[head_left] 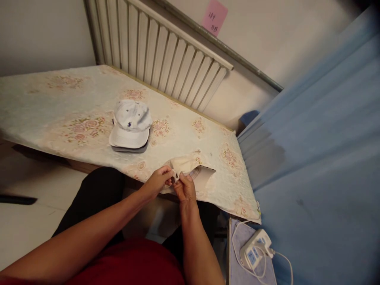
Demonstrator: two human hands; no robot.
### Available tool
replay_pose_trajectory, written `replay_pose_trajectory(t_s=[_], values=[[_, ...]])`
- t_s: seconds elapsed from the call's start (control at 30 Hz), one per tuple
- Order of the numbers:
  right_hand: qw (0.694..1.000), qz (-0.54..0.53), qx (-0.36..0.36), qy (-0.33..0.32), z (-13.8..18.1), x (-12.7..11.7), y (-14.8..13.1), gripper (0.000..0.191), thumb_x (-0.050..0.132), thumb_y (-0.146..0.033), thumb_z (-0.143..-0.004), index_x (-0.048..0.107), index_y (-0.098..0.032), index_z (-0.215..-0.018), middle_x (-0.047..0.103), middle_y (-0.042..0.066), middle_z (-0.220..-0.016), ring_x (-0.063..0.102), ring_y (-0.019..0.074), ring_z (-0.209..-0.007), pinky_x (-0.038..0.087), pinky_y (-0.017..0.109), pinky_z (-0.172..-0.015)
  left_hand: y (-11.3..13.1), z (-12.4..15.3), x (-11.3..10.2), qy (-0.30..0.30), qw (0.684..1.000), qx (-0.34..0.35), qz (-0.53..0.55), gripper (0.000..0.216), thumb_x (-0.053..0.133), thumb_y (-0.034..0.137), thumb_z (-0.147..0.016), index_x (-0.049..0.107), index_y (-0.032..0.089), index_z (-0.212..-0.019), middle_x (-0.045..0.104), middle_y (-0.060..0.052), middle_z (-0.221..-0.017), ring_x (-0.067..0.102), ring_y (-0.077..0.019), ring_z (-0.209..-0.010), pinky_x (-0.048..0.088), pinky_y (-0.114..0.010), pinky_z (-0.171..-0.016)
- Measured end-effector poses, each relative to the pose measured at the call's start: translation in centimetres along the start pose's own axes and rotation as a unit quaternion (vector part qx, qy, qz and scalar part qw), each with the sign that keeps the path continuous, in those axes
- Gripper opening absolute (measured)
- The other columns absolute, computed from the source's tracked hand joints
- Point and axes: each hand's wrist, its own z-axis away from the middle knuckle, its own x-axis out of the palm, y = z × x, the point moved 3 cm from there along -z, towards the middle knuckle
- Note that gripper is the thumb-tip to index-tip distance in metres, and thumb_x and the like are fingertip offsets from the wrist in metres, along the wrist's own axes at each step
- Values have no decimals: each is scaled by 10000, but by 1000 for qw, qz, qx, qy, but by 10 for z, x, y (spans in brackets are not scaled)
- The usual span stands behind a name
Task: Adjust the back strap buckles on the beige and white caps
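Observation:
A cream baseball cap (190, 165) lies upside down at the near edge of the table (59, 103), which is covered by a floral cloth. My left hand (158, 181) and my right hand (184, 188) both pinch the back strap of that cap, fingers closed, close together. Farther back on the table sits a stack of two caps, a pale blue-white cap (130, 123) on top of a dark grey cap (130, 149) whose brim shows beneath it.
A white radiator (166, 51) runs along the wall behind the table, with a pink sticky note (214, 16) above it. A blue curtain (320, 150) hangs at the right. A white power strip (254, 250) with cable lies on a surface at the bottom right.

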Motion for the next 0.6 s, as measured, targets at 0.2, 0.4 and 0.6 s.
replay_pose_trajectory(t_s=[0.2, 0.4, 0.6], values=[[999, 24, -3, 34, -1, 0, 1, 232, 707, -250, -705, 587, -188, -893, 676, -3, -791, 611, 134, -629, 513, 273, -599, 2, 2, 1, 5, 999, -12, 48, 252, 697, 332, -659, 511, 164, -635, 502, 48, -551, 460, -79, -522, 346, -215, -539], [999, 6, -16, 28, -1, -1, 1, 260, 718, -241, -699, 595, -192, -923, 678, -8, -811, 621, 125, -658, 510, 251, -606, 2, 2, 2, 11, 995, -38, 90, 245, 731, 281, -611, 527, 145, -603, 509, 33, -555, 438, -72, -515, 321, -217, -519], [999, -1, -10, 34, 0, 0, 4, 252, 728, -237, -686, 593, -187, -893, 681, -7, -821, 630, 126, -673, 509, 247, -608, 1, 0, -2, -2, 995, -56, 78, 209, 702, 254, -610, 523, 146, -602, 515, 26, -568, 445, -78, -521, 321, -223, -522]])
